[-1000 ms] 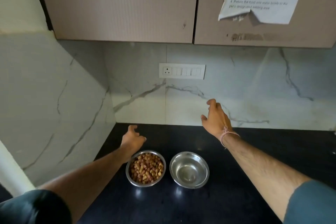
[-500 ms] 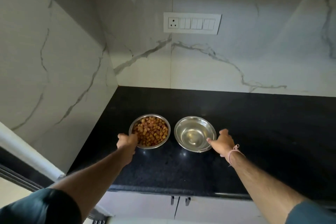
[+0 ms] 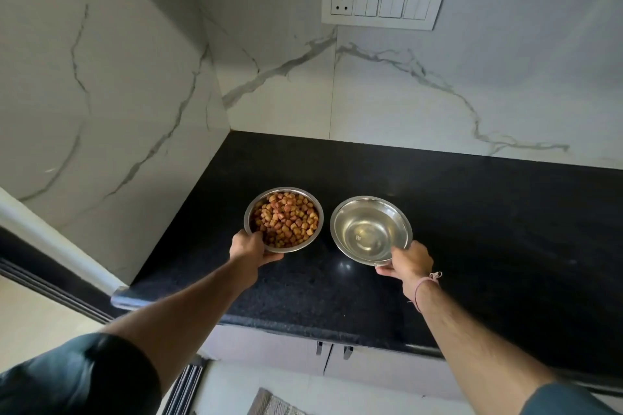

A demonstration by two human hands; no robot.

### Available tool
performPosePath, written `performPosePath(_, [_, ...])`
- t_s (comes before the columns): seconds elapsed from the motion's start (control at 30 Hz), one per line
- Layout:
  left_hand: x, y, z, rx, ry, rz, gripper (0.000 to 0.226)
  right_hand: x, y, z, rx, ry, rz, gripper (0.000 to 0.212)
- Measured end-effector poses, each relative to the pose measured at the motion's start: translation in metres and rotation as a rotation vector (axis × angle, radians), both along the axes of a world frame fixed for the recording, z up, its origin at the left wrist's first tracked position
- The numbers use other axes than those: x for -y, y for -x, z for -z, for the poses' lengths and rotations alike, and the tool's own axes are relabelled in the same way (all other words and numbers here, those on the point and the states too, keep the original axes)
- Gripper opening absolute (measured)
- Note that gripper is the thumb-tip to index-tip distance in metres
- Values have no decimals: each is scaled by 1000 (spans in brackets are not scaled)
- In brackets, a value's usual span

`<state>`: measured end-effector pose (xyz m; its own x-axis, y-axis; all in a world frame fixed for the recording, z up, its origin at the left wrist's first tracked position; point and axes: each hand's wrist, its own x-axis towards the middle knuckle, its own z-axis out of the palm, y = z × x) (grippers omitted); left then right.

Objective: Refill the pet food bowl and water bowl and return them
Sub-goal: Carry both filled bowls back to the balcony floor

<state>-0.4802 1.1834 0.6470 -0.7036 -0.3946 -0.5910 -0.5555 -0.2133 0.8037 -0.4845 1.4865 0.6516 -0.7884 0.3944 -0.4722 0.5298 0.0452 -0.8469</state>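
The left hand (image 3: 251, 248) grips the near rim of the food bowl (image 3: 284, 220), thumb inside the rim and fingers under it. The bowl is full of brown kibble (image 3: 286, 222). The right hand (image 3: 406, 261) pinches the near rim of the water bowl (image 3: 371, 229), which has clear water in it. Both bowls are side by side, near the middle of the frame, over the black counter (image 3: 472, 229). A white switch plate (image 3: 382, 3) is on the wall at the top.

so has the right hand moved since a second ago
Yes. The right hand was raised toward the marble backsplash below the switch panel; now it has come down and toward the person, fingers gripping the water bowl at its near rim.
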Motion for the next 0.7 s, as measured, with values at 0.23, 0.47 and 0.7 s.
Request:
performPosePath(0.23, [-2,-4,-7,52,105,8,34,-1,8,-4,42,-3,-6,23])
performPosePath(0.47, [4,-27,-17,74,158,-40,33,-6,13,-3,68,-96,-91,23])
performPosePath(0.7, [23,-58,-20,65,147,-161,28,3,6,-13,55,-191,-221,22])
